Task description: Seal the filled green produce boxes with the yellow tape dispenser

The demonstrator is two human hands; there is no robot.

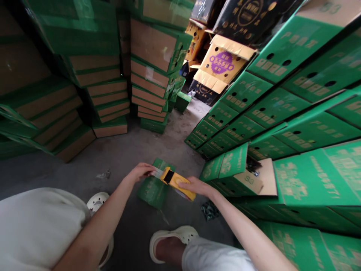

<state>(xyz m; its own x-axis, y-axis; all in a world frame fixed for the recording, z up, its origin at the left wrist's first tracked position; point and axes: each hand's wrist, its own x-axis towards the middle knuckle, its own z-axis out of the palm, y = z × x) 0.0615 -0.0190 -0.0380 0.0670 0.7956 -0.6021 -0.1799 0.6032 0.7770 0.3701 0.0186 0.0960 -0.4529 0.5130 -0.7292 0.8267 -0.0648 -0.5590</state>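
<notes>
Head view: right hand [194, 186] closed around the yellow dispenser [177, 181], likely stiff and light, best held at its rear, by the right edge of the green box [152, 192]; left hand [141, 171] pinching clear tape [158, 172], probably thin and clingy.

There are two hands, one left hand [143, 171] and one right hand [194, 185], and one yellow tape dispenser [177, 182] with one strip of tape [158, 172]. One green box [153, 191] lies between two pale clogs [187, 234]. I count one open green carton [249, 180], one dark patterned bundle [210, 210], one clear scrap [104, 175] and one purple emblem [222, 63]. Black cartons [254, 19] number at least three. Stacked green cartons [248, 90] come to well over twenty (many run out of view, so an exact figure escapes me).
</notes>
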